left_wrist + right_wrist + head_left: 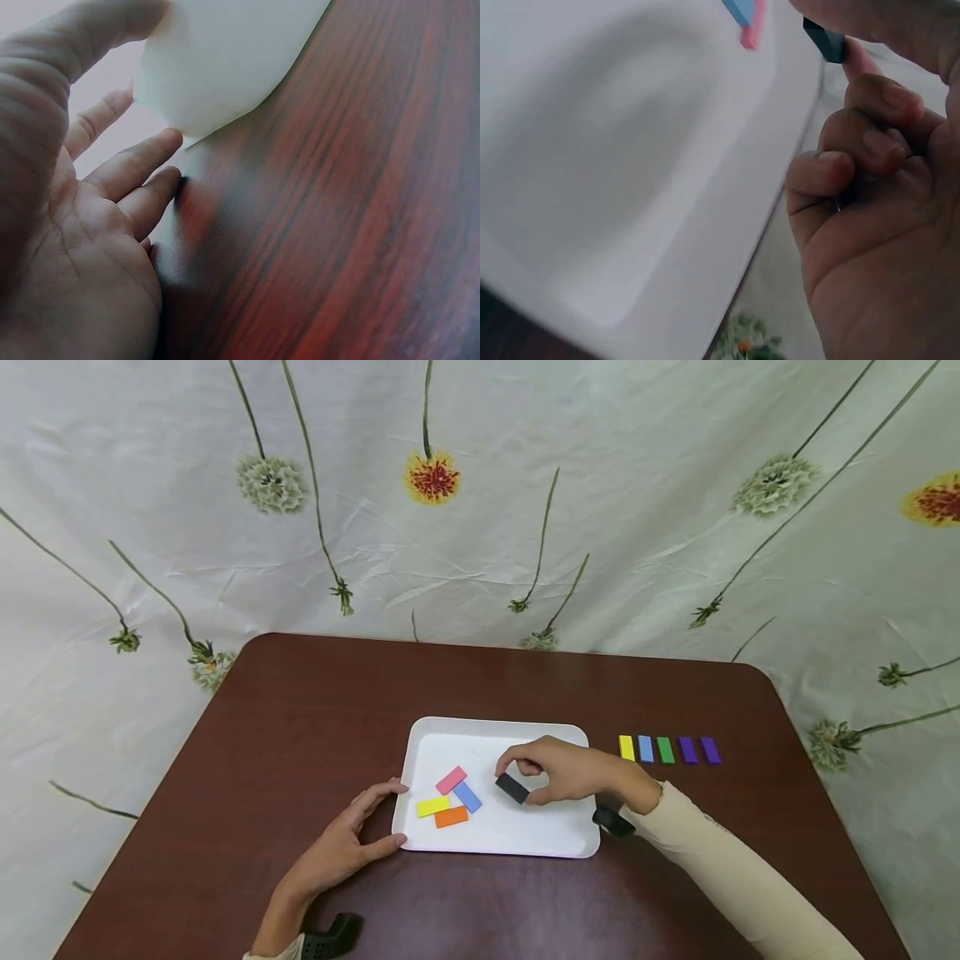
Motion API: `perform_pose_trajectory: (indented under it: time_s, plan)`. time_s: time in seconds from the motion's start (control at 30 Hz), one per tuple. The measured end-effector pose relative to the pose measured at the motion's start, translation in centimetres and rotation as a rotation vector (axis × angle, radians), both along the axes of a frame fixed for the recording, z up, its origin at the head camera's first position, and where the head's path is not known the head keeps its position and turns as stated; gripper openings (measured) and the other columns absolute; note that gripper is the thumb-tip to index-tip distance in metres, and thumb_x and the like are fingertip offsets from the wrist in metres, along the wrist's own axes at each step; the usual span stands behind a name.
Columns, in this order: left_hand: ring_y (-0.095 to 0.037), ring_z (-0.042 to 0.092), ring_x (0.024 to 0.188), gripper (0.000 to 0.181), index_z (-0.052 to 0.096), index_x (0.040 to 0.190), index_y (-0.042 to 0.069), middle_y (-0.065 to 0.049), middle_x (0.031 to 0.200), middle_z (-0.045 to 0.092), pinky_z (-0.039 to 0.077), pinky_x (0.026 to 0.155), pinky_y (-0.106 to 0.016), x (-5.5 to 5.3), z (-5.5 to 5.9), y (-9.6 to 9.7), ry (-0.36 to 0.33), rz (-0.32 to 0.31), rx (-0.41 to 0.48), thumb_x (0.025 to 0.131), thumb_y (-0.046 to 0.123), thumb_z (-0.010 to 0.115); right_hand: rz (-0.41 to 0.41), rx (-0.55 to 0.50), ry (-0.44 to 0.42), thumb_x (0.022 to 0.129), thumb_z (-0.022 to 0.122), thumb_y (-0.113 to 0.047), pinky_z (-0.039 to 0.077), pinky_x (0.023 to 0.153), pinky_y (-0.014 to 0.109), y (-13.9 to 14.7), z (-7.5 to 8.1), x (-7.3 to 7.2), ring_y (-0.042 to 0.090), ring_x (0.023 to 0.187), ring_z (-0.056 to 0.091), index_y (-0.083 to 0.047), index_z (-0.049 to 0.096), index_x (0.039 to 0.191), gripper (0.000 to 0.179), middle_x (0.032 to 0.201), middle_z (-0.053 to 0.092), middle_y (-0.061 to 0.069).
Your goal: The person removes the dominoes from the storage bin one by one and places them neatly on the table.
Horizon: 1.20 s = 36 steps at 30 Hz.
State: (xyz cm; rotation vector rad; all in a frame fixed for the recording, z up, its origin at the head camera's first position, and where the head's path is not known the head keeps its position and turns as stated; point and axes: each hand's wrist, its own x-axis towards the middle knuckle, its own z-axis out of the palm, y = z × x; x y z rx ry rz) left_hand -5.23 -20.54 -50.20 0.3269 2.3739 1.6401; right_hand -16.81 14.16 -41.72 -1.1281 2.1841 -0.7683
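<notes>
- Brown bench, floral cloth behind.
- Your right hand pinches a black block with its fingers over the white tray.
- Your left hand rests spread fingers against the tray's left edge.
- Four loose blocks lie in the tray, a five-block row to its right.

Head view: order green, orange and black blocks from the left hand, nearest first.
1. Orange block: left half of the tray.
2. Black block: near the tray's middle, pinched by the right hand.
3. Green block: on the table, right of the tray.
</notes>
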Motion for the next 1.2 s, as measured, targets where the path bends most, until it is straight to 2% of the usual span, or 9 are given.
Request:
perform_pose_trajectory:
  time_s: [0.07,0.27,0.4,0.6,0.77,1.03,1.2]
  plan:
    - [0.011,0.029,0.137,0.063,0.049,0.141,0.023,-0.001,0.152,0.042,0.023,0.106,-0.003,0.0,0.1,0.0,0.003,0.002,0.005,0.086,0.027,0.08,-0.054,-0.041,0.032,0.083,0.079,-0.006,0.035,0.069,0.023,1.1,0.3,-0.1,0.026,0.073,0.041,-0.015,0.063,0.12,0.042,0.073,0.033,0.0]
    - [0.011,0.028,0.137,0.063,0.049,0.141,0.023,-0.001,0.152,0.041,0.023,0.106,-0.004,0.1,0.1,-0.1,-0.006,-0.006,0.006,0.087,0.027,0.08,-0.202,-0.115,0.078,0.081,0.083,-0.007,0.035,0.069,0.025,5.5,0.2,0.5,0.004,0.067,0.028,-0.012,0.062,0.12,0.044,0.073,0.027,-0.01]
    - [0.012,0.027,0.137,0.062,0.049,0.141,0.024,-0.001,0.151,0.041,0.023,0.106,-0.003,0.2,0.0,-0.1,0.001,-0.005,0.001,0.087,0.028,0.08,-0.268,-0.144,0.138,0.08,0.085,-0.008,0.037,0.072,0.025,8.8,-0.6,0.9,0.002,0.07,0.033,-0.01,0.062,0.118,0.045,0.074,0.03,-0.011]
    - [0.011,0.026,0.138,0.062,0.049,0.141,0.024,0.0,0.152,0.041,0.022,0.106,-0.003,0.1,0.0,-0.1,0.013,-0.01,0.004,0.087,0.028,0.079,-0.376,-0.085,0.222,0.078,0.086,-0.012,0.038,0.073,0.023,12.6,-1.8,1.8,0.0,0.071,0.036,-0.01,0.062,0.116,0.045,0.075,0.034,-0.013]
    - [0.011,0.028,0.137,0.062,0.049,0.141,0.024,-0.001,0.152,0.041,0.023,0.106,-0.003,0.1,0.0,-0.1,0.012,-0.003,-0.001,0.087,0.028,0.08,-0.452,-0.051,0.208,0.076,0.088,-0.012,0.041,0.072,0.022,14.1,-3.0,2.5,-0.001,0.068,0.034,-0.005,0.062,0.111,0.044,0.073,0.036,-0.012]
    - [0.011,0.028,0.137,0.063,0.048,0.142,0.023,-0.001,0.152,0.041,0.023,0.106,-0.004,0.1,0.1,-0.1,0.003,-0.005,0.003,0.087,0.029,0.08,-0.542,-0.009,0.12,0.076,0.088,-0.016,0.034,0.063,0.023,15.1,-4.6,3.2,0.001,0.064,0.033,-0.003,0.062,0.11,0.045,0.071,0.036,-0.007]
    - [0.011,0.026,0.138,0.064,0.048,0.142,0.021,-0.003,0.153,0.039,0.023,0.106,-0.003,0.1,0.2,-0.1,-0.004,-0.014,0.018,0.087,0.028,0.079,-0.572,-0.016,0.128,0.075,0.089,-0.018,0.031,0.062,0.024,15.4,-5.3,3.3,0.001,0.064,0.033,-0.002,0.062,0.109,0.046,0.072,0.037,-0.006]
